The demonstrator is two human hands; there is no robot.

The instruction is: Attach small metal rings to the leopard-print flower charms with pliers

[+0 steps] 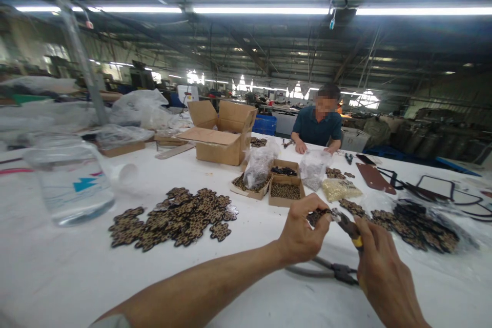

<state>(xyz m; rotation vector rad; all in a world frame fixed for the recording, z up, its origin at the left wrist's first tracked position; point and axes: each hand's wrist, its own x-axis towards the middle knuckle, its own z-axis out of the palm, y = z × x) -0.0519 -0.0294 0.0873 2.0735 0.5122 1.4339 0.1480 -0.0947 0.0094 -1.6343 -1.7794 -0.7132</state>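
My left hand (pixel 303 230) pinches a small leopard-print patch (pixel 315 217) between thumb and fingers, above the white table. Wrapped around a pair of pliers (pixel 348 226) with a yellow band on the handle is my right hand (pixel 386 266). The pliers' jaws meet the edge of the patch at my left fingertips; what sits between the jaws is too small to make out. Beneath my hands lies a second grey-handled tool (pixel 338 271), partly hidden. A heap of leopard-print patches (pixel 184 215) is spread left of my hands, and more patches (pixel 415 225) lie to the right.
Beyond my hands stand small boxes of metal studs (pixel 285 192), clear plastic bags (pixel 313 168) and an open carton (pixel 219 151). A water jug (pixel 69 179) is at the left. Across the table sits a co-worker (pixel 318 123). A brown panel (pixel 374 178) lies at the right.
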